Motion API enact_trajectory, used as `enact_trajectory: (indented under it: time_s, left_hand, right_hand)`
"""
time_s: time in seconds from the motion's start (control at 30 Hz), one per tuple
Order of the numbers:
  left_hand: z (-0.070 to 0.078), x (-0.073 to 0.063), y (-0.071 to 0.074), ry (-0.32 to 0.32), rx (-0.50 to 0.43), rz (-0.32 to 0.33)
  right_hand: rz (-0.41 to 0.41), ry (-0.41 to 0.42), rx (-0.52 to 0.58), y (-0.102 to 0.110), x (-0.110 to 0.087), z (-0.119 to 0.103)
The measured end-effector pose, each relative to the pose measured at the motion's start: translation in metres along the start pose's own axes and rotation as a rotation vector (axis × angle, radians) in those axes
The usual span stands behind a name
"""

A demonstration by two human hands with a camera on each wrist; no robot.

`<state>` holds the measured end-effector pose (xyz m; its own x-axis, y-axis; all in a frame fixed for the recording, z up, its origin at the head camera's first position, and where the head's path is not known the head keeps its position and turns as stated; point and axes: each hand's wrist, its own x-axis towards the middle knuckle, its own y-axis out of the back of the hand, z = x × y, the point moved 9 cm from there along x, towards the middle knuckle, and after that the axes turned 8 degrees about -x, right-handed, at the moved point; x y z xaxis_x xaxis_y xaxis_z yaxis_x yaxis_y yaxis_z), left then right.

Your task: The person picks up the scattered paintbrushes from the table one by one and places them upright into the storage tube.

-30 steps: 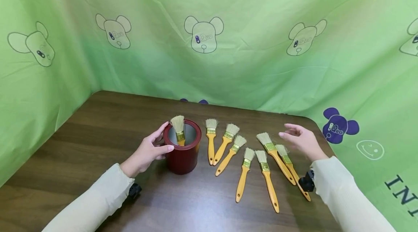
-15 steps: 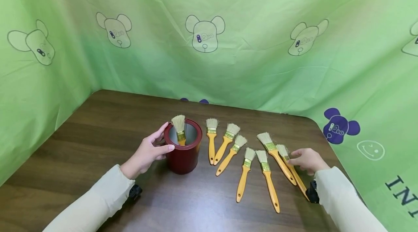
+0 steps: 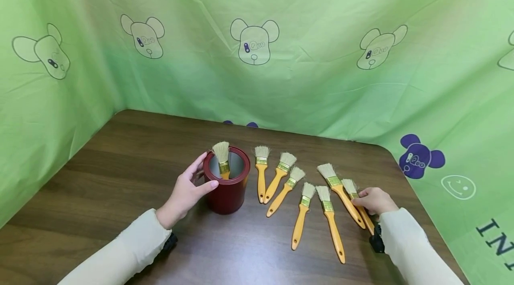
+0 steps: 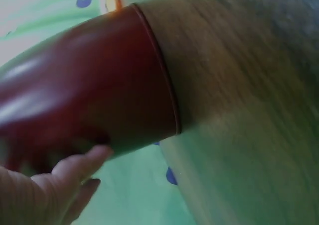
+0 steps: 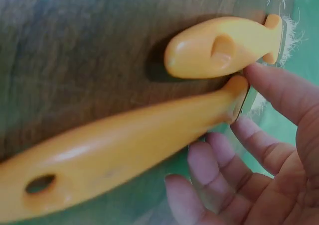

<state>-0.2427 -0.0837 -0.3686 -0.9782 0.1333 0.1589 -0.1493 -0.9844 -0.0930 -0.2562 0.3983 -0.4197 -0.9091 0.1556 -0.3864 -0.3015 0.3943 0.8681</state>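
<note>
My left hand (image 3: pixel 182 198) holds the side of a dark red can (image 3: pixel 225 199), its thumb and index finger at the rim. Inside the can a paintbrush (image 3: pixel 221 153) stands tilted, bristles up. In the left wrist view the can's smooth wall (image 4: pixel 84 75) fills much of the picture. Over on the right, my right hand (image 3: pixel 376 200) pinches the rightmost paintbrush (image 3: pixel 349 185) near its metal collar. The right wrist view has thumb and fingers either side of that neck, with the orange handle (image 5: pixel 114 150) stretching left; a second brush's handle (image 5: pixel 214 48) lies just beyond the thumb.
Several more paintbrushes lie on the brown table (image 3: pixel 152 155) between can and right hand, including one right by the can (image 3: pixel 261 173) and one beside the held brush (image 3: pixel 340 191). Green printed cloth (image 3: pixel 305 88) hangs behind the table and along both sides.
My right hand has come down from above the table onto the rightmost paintbrush and now pinches it. The left hand stays at the can, with only a slight shift.
</note>
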Motion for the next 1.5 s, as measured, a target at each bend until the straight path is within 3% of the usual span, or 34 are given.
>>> enact_trajectory:
  time_s: [0.13,0.53,0.83,0.97,1.17,1.2,1.27,1.4,1.5]
  left_hand:
    - [0.000,-0.001,-0.006,-0.058,0.082,0.017]
    - [-0.001,-0.002,-0.011,-0.007,0.251,0.145]
    - [-0.003,-0.002,-0.012,0.013,0.251,0.150]
    - [-0.005,0.000,-0.010,0.034,0.195,0.143]
    - [-0.007,0.006,-0.007,0.070,0.103,0.121]
    - [-0.007,0.006,-0.007,0.075,0.100,0.116]
    - [-0.007,0.007,-0.007,0.082,0.099,0.104]
    - [-0.006,0.006,-0.008,0.078,0.090,0.085]
    - [-0.006,0.006,-0.008,0.082,0.091,0.079]
  right_hand:
    - [0.018,-0.021,0.005,-0.001,0.000,0.002]
    - [0.043,-0.065,0.080,-0.003,-0.002,0.004]
    - [0.158,-0.014,0.098,0.015,-0.008,0.001]
    - [0.206,0.004,0.138,0.028,-0.010,-0.005]
    - [0.321,0.038,0.099,0.045,-0.017,-0.015]
    - [0.346,0.055,0.129,0.047,-0.019,-0.018]
    - [0.371,0.120,0.296,0.050,-0.021,-0.025]
    - [0.330,0.350,0.909,0.054,-0.029,-0.049]
    - [0.300,0.498,1.220,0.058,-0.038,-0.068]
